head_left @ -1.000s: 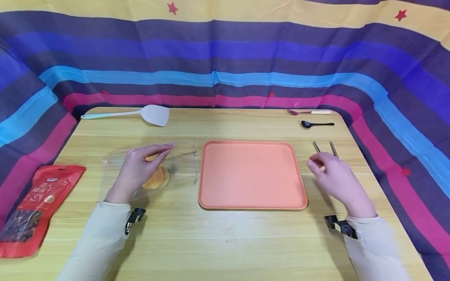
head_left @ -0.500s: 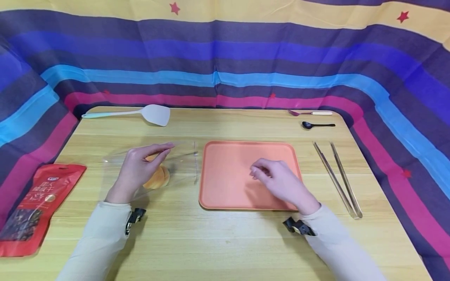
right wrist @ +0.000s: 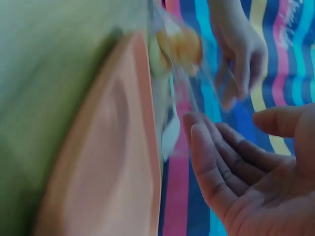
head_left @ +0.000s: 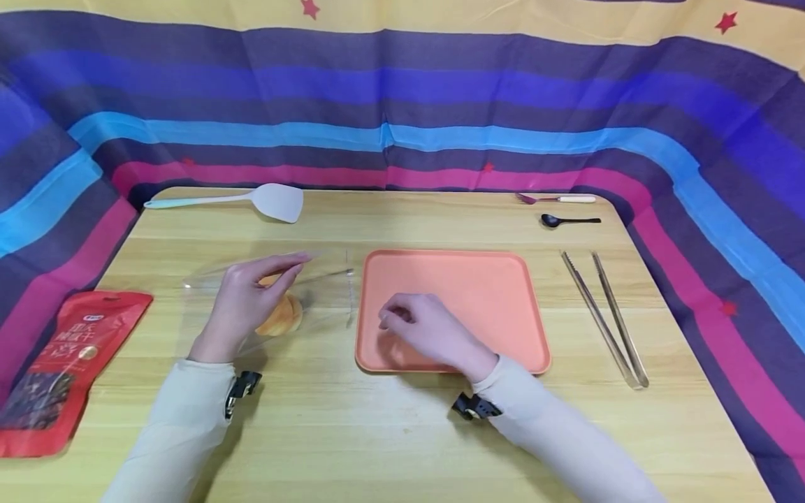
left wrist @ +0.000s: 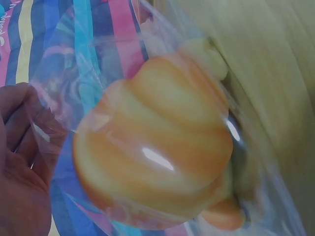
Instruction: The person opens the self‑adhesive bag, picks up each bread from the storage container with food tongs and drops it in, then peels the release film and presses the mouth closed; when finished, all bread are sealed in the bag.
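- Right now the clear plastic bag point(head_left: 270, 293) is lying on the counter point(head_left: 390, 433) just left of the orange tray point(head_left: 478, 293), with a golden bread roll point(head_left: 281, 318) sitting inside it; the left wrist view is showing the roll point(left wrist: 157, 157) pressed close against the crinkled film.
- The left hand point(head_left: 242, 307) is pinching the bag's upper edge, thumb and fingers curling together on the plastic above the roll.
- The right hand point(head_left: 421, 332) is hovering over the tray's near-left part, holding nothing, its fingers loosely curled; in the right wrist view the palm point(right wrist: 261, 172) is looking relaxed and apart, facing the bag.
- Metal tongs point(head_left: 604, 318) are lying on the counter to the right of the tray, well apart from either hand.
- Beyond the tongs a black spoon point(head_left: 569, 221) and a fork with a white handle point(head_left: 556, 199) are resting near the far right corner.
- A pale spatula point(head_left: 251, 201) is lying at the far left edge.
- A red snack pouch point(head_left: 56, 370) is lying flat at the near left.
- Striped cloth point(head_left: 402, 105) is hanging around the counter on three sides.
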The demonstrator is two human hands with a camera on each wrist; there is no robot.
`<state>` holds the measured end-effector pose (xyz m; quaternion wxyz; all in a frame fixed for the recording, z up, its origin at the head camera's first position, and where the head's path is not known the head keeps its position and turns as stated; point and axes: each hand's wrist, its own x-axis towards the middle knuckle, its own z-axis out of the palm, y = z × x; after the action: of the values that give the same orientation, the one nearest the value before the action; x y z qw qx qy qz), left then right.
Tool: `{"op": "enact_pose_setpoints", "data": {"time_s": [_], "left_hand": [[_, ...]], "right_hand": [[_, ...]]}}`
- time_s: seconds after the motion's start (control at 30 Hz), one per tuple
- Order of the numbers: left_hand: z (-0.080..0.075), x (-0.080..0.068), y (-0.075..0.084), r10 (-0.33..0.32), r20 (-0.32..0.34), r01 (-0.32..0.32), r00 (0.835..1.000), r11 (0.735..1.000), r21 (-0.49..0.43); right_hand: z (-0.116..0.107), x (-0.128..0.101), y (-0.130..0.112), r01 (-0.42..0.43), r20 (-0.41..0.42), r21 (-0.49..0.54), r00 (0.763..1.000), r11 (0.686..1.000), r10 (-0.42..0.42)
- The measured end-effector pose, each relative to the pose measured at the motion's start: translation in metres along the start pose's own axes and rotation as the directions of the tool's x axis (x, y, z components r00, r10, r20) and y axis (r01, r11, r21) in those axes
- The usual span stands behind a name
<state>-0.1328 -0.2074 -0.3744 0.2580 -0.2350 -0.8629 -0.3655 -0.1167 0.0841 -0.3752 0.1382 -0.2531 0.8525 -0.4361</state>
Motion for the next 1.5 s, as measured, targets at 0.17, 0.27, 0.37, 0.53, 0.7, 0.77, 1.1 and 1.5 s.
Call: {"op": "enact_pose_setpoints", "data": {"time_s": [0.17, 0.27, 0.37, 0.53, 0.7, 0.77, 1.1, 1.5], "left_hand": [[0.001, 0.001, 0.000, 0.012, -0.002, -0.012, 1.000, 1.000, -0.009], [0.001, 0.002, 0.001, 0.012, 0.004, -0.012, 1.000, 1.000, -0.008], [0.001, 0.002, 0.001, 0.014, 0.004, -0.014, 1.000, 1.000, -0.008], [0.001, 0.002, 0.003, 0.015, 0.001, -0.015, 1.000, 1.000, -0.007], [0.002, 0.003, 0.003, 0.019, -0.005, -0.019, 1.000, 1.000, -0.010], [0.002, 0.003, 0.002, 0.021, -0.008, -0.021, 1.000, 1.000, -0.010], [0.003, 0.002, 0.002, 0.004, 0.003, -0.004, 1.000, 1.000, -0.005], [0.000, 0.002, 0.003, -0.013, -0.015, 0.012, 1.000, 1.000, -0.018]], "right_hand": [[0.028, 0.011, -0.015, -0.090, 0.046, 0.175, 0.995, 0.980, 0.083], [0.043, 0.017, -0.022, -0.182, 0.087, 0.349, 0.983, 0.919, 0.162], [0.055, 0.022, -0.026, -0.242, 0.125, 0.469, 0.970, 0.849, 0.208], [0.072, 0.029, -0.030, -0.286, 0.147, 0.610, 0.957, 0.739, 0.250], [0.085, 0.035, -0.032, -0.310, 0.156, 0.693, 0.946, 0.651, 0.285], [0.091, 0.039, -0.033, -0.326, 0.157, 0.712, 0.937, 0.622, 0.311], [0.110, 0.055, -0.034, -0.379, 0.160, 0.794, 0.885, 0.475, 0.438], [0.117, 0.064, -0.041, -0.316, 0.119, 0.882, 0.867, 0.350, 0.483]]}}
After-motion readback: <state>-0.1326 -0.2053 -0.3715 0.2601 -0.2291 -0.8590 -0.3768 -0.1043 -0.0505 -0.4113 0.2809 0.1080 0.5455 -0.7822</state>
